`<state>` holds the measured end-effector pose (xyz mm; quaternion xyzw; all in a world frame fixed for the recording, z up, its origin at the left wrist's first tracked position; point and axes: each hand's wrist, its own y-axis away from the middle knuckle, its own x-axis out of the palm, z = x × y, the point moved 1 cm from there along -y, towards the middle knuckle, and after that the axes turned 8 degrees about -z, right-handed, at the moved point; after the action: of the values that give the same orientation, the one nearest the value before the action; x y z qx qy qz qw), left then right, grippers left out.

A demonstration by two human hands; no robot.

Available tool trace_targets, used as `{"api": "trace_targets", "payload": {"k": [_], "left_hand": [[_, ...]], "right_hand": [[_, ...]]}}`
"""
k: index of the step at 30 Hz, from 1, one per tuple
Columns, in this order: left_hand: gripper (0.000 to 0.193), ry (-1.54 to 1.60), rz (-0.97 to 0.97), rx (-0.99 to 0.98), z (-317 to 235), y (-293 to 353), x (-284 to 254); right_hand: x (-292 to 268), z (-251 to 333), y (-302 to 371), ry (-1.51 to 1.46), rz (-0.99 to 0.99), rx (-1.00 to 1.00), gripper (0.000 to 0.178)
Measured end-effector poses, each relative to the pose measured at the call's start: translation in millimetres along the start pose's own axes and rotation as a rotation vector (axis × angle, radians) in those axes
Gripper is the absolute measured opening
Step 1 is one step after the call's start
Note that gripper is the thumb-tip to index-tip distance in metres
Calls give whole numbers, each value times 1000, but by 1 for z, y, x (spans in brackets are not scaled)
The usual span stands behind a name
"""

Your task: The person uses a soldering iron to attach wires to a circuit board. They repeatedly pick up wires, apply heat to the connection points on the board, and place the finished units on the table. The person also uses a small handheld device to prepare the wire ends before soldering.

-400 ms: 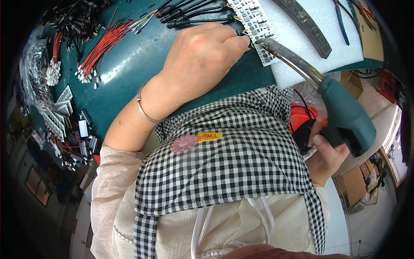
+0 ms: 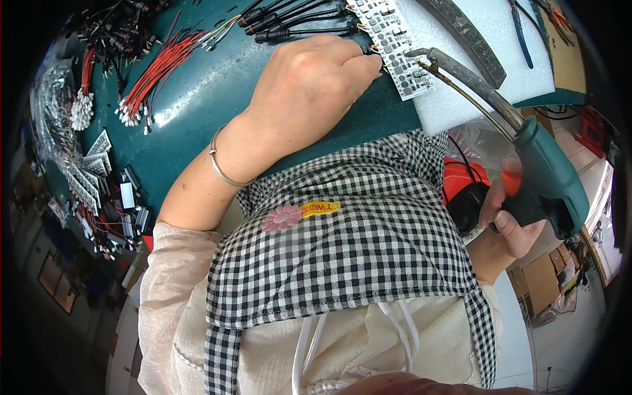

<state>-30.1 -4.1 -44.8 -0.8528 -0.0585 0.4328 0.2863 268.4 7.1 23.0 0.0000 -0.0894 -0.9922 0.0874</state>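
My right hand (image 2: 510, 230) grips a green soldering gun (image 2: 556, 174) with a red trigger. Its long metal barrel and thin feed tube reach up and left, and the tip is over a white circuit board (image 2: 392, 49). Whether the tip touches the board I cannot tell. At the board's left edge my left hand (image 2: 309, 89) is closed, its fingers pinching a black cable (image 2: 370, 49), most of which is hidden by the hand. Several black connector cables (image 2: 303, 31) run to the same edge, with short coloured wires at the board.
White foam (image 2: 454, 105) lies under the board's right side, with a dark curved bar (image 2: 467, 46) on it. Bundles of red wires (image 2: 151, 79), black cables (image 2: 118, 33) and small boards (image 2: 85, 178) cover the green table's left side. Dark-handled pliers (image 2: 522, 39) lie far right.
The soldering gun has shifted right, with its tip moving slightly up and right over the board. My right hand has moved right with it. My left hand has stayed in place.
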Motion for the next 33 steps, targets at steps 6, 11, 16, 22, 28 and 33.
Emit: {"api": "trace_targets", "payload": {"k": [6,11,16,22,28,33], "left_hand": [[17,-13,4,11,0,1,1],[17,-40,5,10,-1,0,1],[20,48,-85,-56,-2,2,8],[19,217,29,-405,-6,-1,9],[18,299,80,-584,-7,-4,12],[21,181,24,-422,-13,-7,12]], "right_hand": [[7,-1,0,53,2,-35,73],[10,3,0,69,-18,-33,73],[9,2,2,57,-39,-45,73],[8,1,1,30,-44,-54,73],[5,-3,-2,6,-27,-74,72],[1,-5,-3,-14,-11,-82,70]]}}
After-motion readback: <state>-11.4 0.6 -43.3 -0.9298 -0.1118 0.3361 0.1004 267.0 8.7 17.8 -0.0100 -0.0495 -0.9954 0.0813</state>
